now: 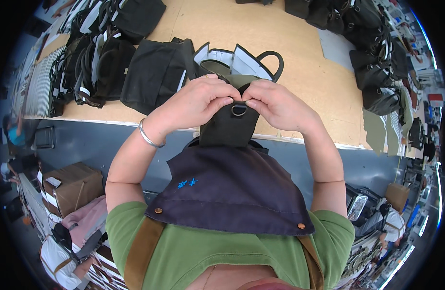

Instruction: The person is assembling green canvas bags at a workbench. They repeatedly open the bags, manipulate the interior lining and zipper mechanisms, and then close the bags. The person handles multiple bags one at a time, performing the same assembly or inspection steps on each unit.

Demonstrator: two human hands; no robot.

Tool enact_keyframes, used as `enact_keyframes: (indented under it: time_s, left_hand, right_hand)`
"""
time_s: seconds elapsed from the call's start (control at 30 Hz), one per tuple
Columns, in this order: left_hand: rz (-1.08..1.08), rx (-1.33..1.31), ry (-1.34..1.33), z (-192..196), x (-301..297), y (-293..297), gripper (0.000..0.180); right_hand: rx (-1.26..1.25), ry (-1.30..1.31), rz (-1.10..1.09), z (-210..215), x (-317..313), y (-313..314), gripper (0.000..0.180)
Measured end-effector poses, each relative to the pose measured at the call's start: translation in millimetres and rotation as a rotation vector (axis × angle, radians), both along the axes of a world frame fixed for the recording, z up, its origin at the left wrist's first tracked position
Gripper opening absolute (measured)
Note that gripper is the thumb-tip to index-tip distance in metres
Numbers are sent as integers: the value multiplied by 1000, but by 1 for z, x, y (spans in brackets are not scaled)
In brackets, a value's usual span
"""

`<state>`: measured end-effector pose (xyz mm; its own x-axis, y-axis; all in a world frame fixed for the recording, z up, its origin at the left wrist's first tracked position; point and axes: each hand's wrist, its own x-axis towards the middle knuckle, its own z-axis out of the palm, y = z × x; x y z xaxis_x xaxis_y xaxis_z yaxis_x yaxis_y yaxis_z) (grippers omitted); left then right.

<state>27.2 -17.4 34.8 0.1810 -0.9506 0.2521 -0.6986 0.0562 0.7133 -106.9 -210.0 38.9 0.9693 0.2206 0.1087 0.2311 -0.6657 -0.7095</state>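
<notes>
A dark olive-black bag (230,126) is held at the table's front edge, its end panel facing me. On that panel a metal D-ring (239,110) hangs from a short tab. My left hand (207,98) pinches the bag's top edge just left of the tab, thumb in front. From the other side my right hand (273,104) pinches the same edge, its fingertips almost meeting the left ones. Behind my hands the bag's white-lined flaps (246,63) stand up, with a zipper and a dark loop handle (279,65) beyond. The fingers hide part of the edge.
Several dark bags (106,63) crowd the left of the tan table (304,87), with one larger bag (154,72) nearest. More dark bags (372,63) line the right side. A cardboard box (75,186) stands low at left. People work in the background on both sides.
</notes>
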Motion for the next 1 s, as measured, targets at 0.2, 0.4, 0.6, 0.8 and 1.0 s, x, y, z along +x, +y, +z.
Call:
enact_keyframes:
  time_s: [0.2,0.4,0.6,0.8,1.0]
  left_hand:
    - [-14,17,-41,4,3,2,7]
    - [27,59,32,10,-7,14,5]
    - [775,-181,257,-65,41,-10,66]
    - [671,-371,490,-79,14,-26,49]
    - [228,-239,-130,-22,-39,-41,27]
  right_hand:
    - [45,-60,-23,-1,-2,0,8]
    - [137,-100,93,-7,-3,4,9]
    - [405,-225,-69,-20,2,22,15]
    - [567,-88,-922,-92,38,-33,60]
    - [473,94,-498,-5,53,-21,45]
